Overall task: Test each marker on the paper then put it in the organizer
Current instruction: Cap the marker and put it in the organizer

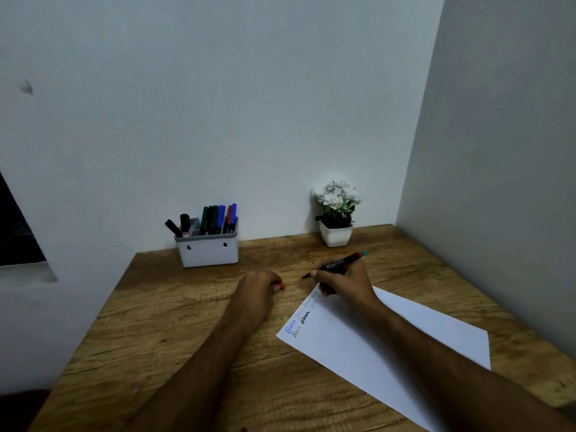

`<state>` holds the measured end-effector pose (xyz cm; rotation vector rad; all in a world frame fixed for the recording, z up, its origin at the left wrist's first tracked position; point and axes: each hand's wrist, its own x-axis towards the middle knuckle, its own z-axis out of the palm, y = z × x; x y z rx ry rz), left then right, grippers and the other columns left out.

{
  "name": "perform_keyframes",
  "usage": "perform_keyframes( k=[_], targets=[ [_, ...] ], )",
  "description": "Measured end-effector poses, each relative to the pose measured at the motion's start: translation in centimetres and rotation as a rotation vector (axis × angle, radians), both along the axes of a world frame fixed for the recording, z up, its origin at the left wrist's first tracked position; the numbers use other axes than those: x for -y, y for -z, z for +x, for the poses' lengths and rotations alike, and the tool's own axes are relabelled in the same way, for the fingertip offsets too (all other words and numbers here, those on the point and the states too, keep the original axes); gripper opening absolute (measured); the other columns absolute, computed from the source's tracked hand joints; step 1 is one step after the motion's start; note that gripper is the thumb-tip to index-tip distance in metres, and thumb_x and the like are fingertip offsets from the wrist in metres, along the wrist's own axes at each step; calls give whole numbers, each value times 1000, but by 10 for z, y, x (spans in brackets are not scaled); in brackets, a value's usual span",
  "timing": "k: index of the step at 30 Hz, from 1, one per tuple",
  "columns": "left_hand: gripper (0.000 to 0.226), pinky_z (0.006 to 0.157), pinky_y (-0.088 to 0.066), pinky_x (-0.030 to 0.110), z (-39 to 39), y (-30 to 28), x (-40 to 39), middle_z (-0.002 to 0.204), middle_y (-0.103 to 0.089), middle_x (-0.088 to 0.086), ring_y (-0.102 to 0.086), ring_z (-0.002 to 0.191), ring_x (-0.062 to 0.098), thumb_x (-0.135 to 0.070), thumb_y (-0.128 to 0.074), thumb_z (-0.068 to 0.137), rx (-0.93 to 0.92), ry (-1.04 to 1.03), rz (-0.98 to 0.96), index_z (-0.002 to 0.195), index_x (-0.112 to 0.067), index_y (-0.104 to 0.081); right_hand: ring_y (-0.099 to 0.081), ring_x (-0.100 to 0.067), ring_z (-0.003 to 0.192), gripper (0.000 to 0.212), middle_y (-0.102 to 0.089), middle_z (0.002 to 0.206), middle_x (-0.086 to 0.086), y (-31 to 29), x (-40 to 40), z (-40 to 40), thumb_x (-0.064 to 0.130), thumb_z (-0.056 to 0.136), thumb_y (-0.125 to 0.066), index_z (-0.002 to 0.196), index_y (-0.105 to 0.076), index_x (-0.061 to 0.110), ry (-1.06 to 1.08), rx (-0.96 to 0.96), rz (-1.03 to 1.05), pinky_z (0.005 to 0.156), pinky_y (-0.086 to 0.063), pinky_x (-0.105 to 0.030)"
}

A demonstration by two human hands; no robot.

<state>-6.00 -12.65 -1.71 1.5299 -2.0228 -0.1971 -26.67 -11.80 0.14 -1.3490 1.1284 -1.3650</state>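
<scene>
here the right hand (341, 280) grips a black marker (338, 264) (teal end), left hand (260, 289) closed on its red cap (281, 287).

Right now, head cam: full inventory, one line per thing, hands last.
desk: 1, brown wood, fills the lower frame, set into a wall corner
organizer: 1, grey-white, far left of desk by the wall
markers in organizer: about 8, black, green, blue, red; exact count unclear
plant: 1, white flowers in a white pot, far right by the wall
paper: 1, white, right of centre, test scribbles along its left edge
marker: 1, black body, teal end, uncapped, in the right hand
cap: 1, red-orange, in the left hand, mostly hidden
left hand: closed on the cap, on the desk
right hand: holds the marker at the paper's top corner
</scene>
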Motion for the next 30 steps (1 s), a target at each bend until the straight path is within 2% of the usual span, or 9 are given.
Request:
perform_keyframes(
  k=[4, 7, 12, 17, 27, 30],
  targets=[
    [18, 83, -54, 25, -3, -3, -3, 96, -76, -8, -65, 87, 2, -12, -67, 89, -148, -18, -25, 98, -23, -78, -66, -25, 63, 9, -70, 71, -17, 1, -2, 4, 1, 92, -71, 87, -73, -5, -22, 72, 52, 56, -54, -32],
    [17, 83, -53, 22, -10, -6, -6, 98, -75, -9, -65, 88, 0, -12, -68, 89, -215, -12, -38, 99, -23, -78, -67, -24, 63, 11, -71, 74, -20, -1, -3, 6, 0, 93, -69, 92, -73, -11, -22, 84, 55, 55, -55, -30],
    [19, 71, -41, 1, -20, -6, -10, 96, -74, -12, -60, 82, -10, -9, -66, 90, -261, 7, -37, 98, -22, -78, -66, -24, 62, 14, -71, 74, -20, -1, -3, 5, 0, 93, -69, 93, -73, -13, -17, 62, 28, 54, -55, -31],
    [19, 70, -42, 3, -27, -6, -13, 93, -75, -9, -62, 82, -6, -6, -66, 89, -270, 32, -53, 96, -20, -78, -66, -23, 62, 13, -70, 72, -19, 1, -4, 3, 0, 93, -68, 94, -72, -13, -21, 67, 31, 55, -55, -31],
    [20, 69, -41, -1, -31, -5, -13, 94, -75, -9, -60, 80, -10, -3, -65, 90, -263, 31, -57, 98, -17, -77, -66, -25, 63, 9, -71, 73, -18, 2, -4, 1, -1, 93, -67, 91, -73, -7, -78, 18, 27, 58, -56, -32],
    [21, 70, -43, 0, -33, -5, -14, 94, -74, -8, -59, 80, -12, -3, -64, 90, -279, 33, -60, 100, -16, -77, -68, -27, 65, 7, -72, 77, -23, 1, -6, 3, -1, 93, -68, 93, -72, -6, -82, -19, 2, 59, -58, -32]
  ],
)
